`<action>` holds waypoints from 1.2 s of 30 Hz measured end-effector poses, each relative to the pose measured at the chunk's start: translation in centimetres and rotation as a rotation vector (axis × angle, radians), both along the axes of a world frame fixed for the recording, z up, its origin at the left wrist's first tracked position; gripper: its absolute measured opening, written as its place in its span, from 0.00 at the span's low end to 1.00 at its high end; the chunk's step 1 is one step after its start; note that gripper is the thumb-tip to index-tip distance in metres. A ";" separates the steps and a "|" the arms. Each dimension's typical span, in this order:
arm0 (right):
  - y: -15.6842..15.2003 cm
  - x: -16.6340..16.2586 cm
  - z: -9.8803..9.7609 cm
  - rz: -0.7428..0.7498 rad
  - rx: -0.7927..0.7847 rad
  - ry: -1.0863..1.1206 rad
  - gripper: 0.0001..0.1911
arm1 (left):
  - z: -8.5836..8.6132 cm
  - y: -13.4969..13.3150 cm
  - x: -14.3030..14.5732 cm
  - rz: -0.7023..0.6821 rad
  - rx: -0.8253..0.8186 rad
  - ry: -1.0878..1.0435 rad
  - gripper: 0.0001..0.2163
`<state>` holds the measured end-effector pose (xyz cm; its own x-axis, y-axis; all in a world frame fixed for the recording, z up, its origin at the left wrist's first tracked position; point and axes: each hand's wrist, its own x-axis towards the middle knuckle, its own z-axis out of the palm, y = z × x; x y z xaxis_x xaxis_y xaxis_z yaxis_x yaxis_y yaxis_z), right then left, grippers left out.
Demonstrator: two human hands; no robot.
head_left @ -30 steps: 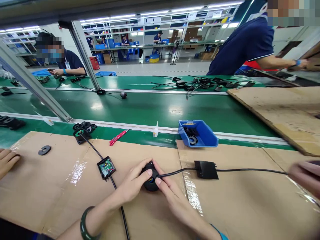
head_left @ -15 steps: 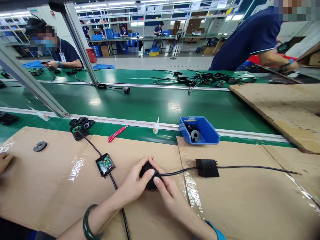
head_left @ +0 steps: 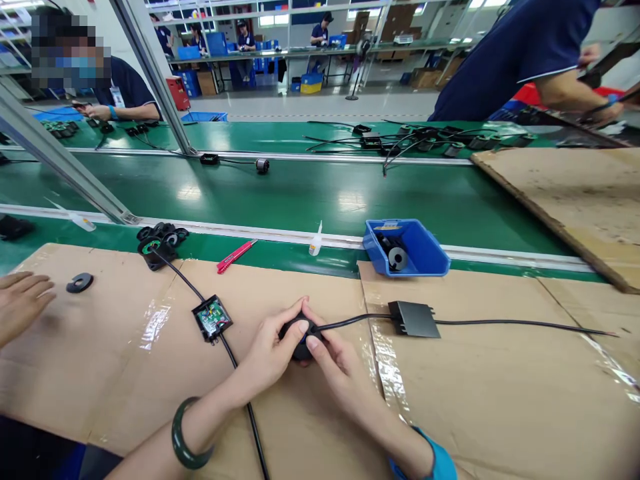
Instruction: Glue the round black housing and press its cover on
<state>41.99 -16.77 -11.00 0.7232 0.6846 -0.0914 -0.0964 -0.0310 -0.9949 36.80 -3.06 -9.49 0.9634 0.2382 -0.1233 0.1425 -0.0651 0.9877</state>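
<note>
My left hand (head_left: 270, 353) and my right hand (head_left: 333, 363) are both closed around a round black part (head_left: 299, 333) resting on the cardboard mat (head_left: 310, 413). A black cable runs from that part to a flat black box (head_left: 414, 319) on the right and goes on further right. Left of my hands lies an open black box with a green circuit board (head_left: 213, 318), its own cable leading to a pile of black round parts (head_left: 161, 241).
A blue bin (head_left: 407, 248) with black parts, a small glue bottle (head_left: 315, 241) and a red cutter (head_left: 236, 256) sit by the green conveyor (head_left: 300, 193). Another person's hand (head_left: 23, 300) rests at far left near a black ring (head_left: 79, 283). Other workers stand across the belt.
My hands have kept hold of the round part, fingers shifting on it. The blurred hand at far right is gone. The hand at far left drew back, then came back in.
</note>
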 end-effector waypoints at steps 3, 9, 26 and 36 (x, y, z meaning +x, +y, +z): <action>0.1 -0.3 -0.5 -0.057 0.013 0.013 0.29 | -0.1 -0.2 0.2 0.025 0.010 -0.031 0.23; 0.0 -0.3 -0.5 -0.100 0.029 0.088 0.29 | -0.6 0.0 0.1 0.044 0.089 -0.021 0.21; -0.8 0.3 0.2 0.023 0.008 0.220 0.28 | -0.2 1.3 -1.0 -0.049 -0.123 0.044 0.26; -0.9 0.1 -0.1 0.071 0.055 0.125 0.31 | 0.0 0.9 -1.3 -0.093 0.043 0.037 0.27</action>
